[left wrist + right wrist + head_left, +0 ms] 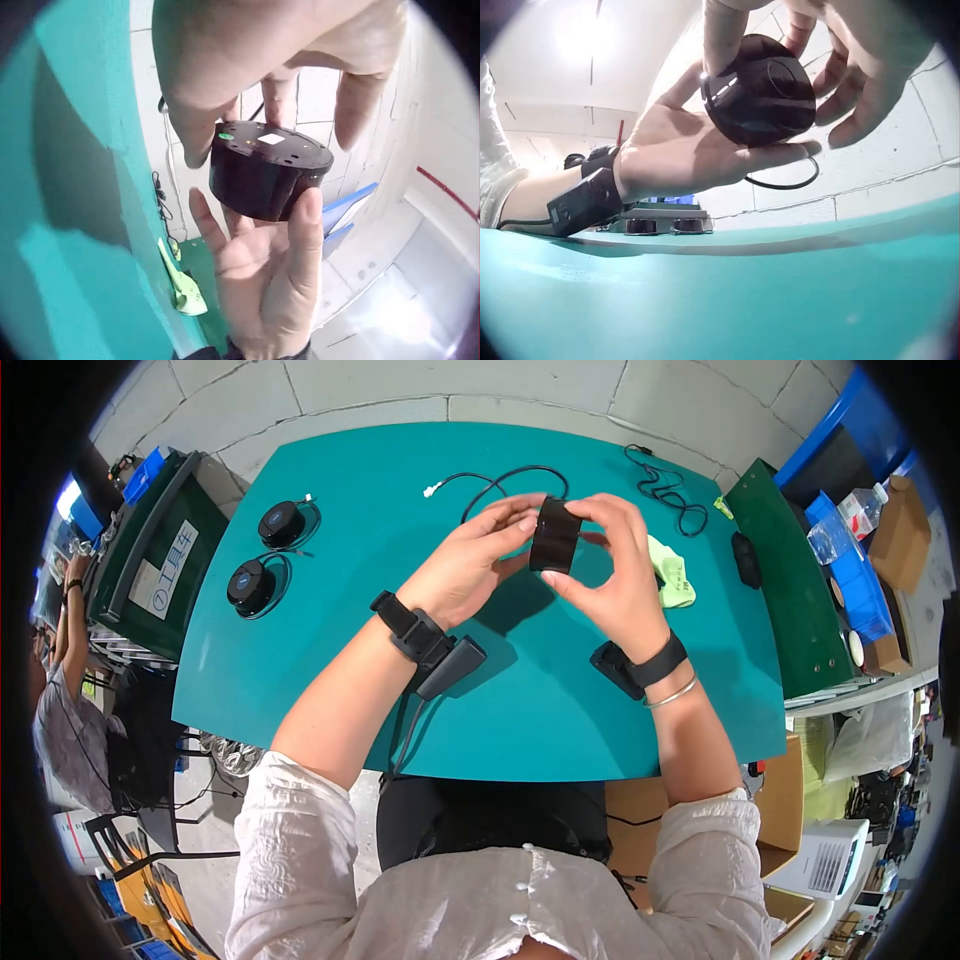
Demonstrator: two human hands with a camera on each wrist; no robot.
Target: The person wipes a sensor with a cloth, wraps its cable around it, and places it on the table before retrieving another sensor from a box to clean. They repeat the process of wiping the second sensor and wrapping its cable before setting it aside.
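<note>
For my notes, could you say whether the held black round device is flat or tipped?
Tipped on edge: left hand and right hand hold the black round device above the teal table.

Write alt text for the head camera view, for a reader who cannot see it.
A person's left hand and right hand hold a black round device on edge above a teal table. Two similar devices with cables lie on the table to the person's left; a yellow-green cloth lies beside the right hand.
</note>
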